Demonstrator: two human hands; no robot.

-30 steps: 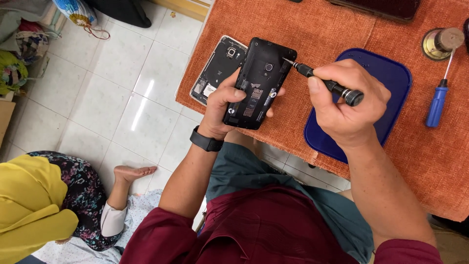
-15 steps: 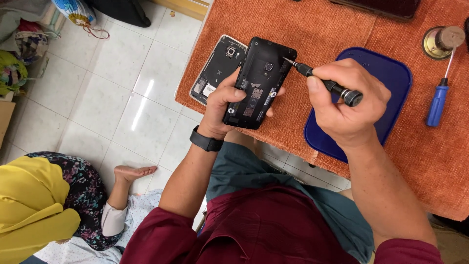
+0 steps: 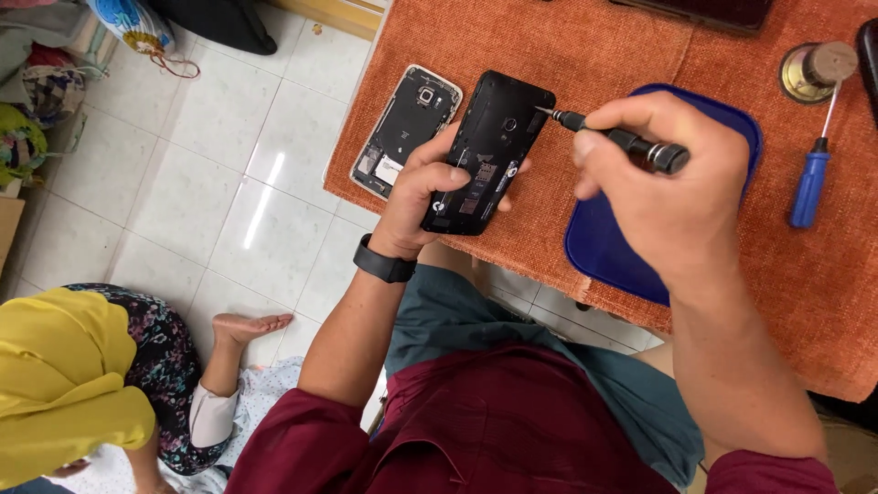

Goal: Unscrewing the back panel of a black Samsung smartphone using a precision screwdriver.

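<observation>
My left hand [image 3: 430, 197] grips a black opened phone [image 3: 494, 137], back side up with its inner parts showing, held tilted over the orange cloth-covered table [image 3: 604, 55]. A black precision screwdriver [image 3: 622, 139] is pinched in my right hand [image 3: 672, 187], and its tip rests at the phone's upper right edge. A second opened phone [image 3: 407, 128] with a pale frame lies flat on the cloth just left of the held one. There is a black band on my left wrist [image 3: 384, 263].
A blue tray [image 3: 608, 247] lies on the cloth under my right hand. A blue-handled screwdriver [image 3: 810, 178] and a round brass-coloured object [image 3: 817, 71] lie at the right. Another person in yellow and floral clothing [image 3: 73, 384] sits on the tiled floor at lower left.
</observation>
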